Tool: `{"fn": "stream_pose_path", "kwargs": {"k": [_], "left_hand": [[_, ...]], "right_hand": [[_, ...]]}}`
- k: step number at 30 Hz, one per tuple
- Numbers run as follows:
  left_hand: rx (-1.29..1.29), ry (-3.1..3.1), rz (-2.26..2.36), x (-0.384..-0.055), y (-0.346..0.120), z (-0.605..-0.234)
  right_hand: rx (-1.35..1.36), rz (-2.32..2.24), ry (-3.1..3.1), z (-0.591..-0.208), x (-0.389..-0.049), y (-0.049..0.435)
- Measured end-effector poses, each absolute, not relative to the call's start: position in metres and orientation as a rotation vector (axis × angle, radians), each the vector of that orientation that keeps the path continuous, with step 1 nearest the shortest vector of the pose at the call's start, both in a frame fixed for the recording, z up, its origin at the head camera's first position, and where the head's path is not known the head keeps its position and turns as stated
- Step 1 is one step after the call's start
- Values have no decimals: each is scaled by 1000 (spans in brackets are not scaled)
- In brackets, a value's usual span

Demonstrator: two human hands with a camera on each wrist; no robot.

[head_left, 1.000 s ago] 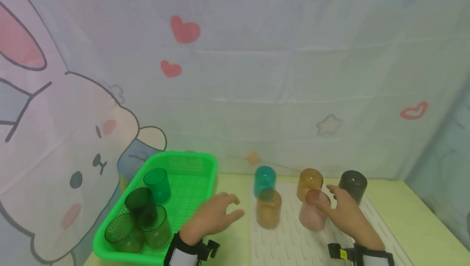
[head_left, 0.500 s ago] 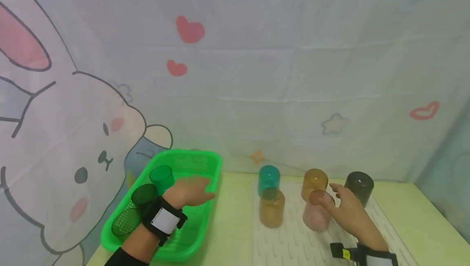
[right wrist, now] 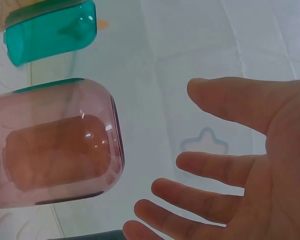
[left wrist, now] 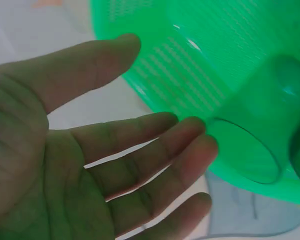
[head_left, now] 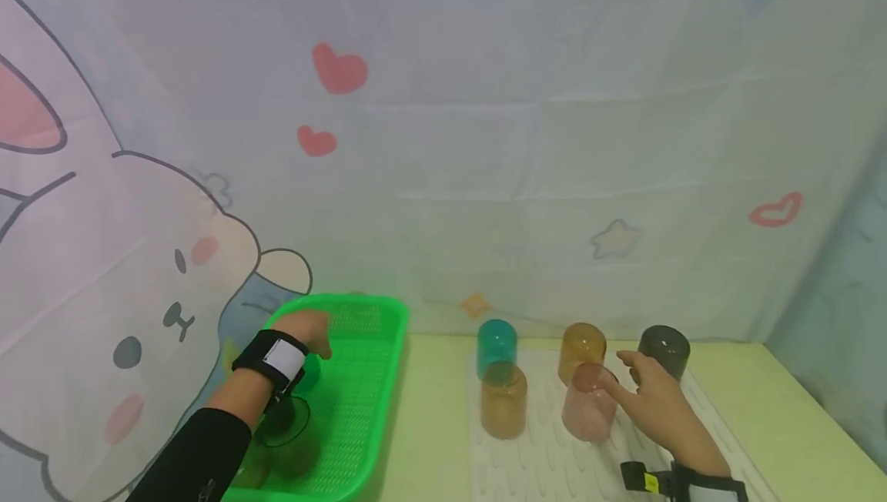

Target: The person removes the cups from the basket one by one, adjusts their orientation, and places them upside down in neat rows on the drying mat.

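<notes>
My left hand (head_left: 306, 329) hovers over the far left side of the green basket (head_left: 388, 379), above a teal glass (head_left: 311, 373). In the left wrist view its fingers are spread, close to the rim of that glass (left wrist: 250, 150) and apparently holding nothing. Darker glasses (head_left: 294, 448) lie nearer in the basket, partly hidden by my sleeve. On the right, my right hand (head_left: 654, 406) is held with loose fingers above and beside an upside-down pink glass (head_left: 587, 413). A gap shows between hand and pink glass (right wrist: 55, 150) in the right wrist view.
A white ribbed mat (head_left: 527, 471) lies on the yellow table (head_left: 433, 409). Standing upside down on it are a blue glass (head_left: 496, 348), two amber glasses (head_left: 503, 409) and a dark grey glass (head_left: 665, 348). A printed cloth (head_left: 443, 140) hangs behind.
My left hand has moved left from beside the basket, across it, to above the teal glass. The right hand stays by the pink glass. The head view has shifted slightly.
</notes>
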State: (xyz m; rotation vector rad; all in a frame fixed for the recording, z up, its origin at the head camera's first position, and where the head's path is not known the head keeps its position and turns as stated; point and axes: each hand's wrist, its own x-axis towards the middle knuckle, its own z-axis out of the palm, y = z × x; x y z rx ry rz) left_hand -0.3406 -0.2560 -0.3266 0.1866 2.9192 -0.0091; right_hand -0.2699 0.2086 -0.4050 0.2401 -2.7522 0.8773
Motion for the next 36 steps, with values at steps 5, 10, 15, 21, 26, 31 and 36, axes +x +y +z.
{"fn": "stream_pose_path", "kwargs": {"k": [5, 10, 15, 21, 26, 31, 36], "left_hand": [[50, 2914, -61, -357, -268, -338], [-34, 2936, -70, -363, -276, -345], [-98, 2947, 5, -369, -290, -355], [-102, 2955, 59, -370, -296, -365], [-91, 2972, 44, -370, -297, -369], [-90, 3039, 91, -366, -296, -372], [-59, 3061, 98, -362, -293, -376]], "right_hand": [[220, 875, -2736, -407, -269, 209], [209, 855, -2732, -407, -268, 209], [212, 852, -2725, -406, -267, 208], [209, 857, -2738, -406, -264, 205], [214, 858, -2741, -406, -265, 203], [215, 848, -2741, -406, -268, 202], [219, 843, -2748, -407, -266, 200]]}}
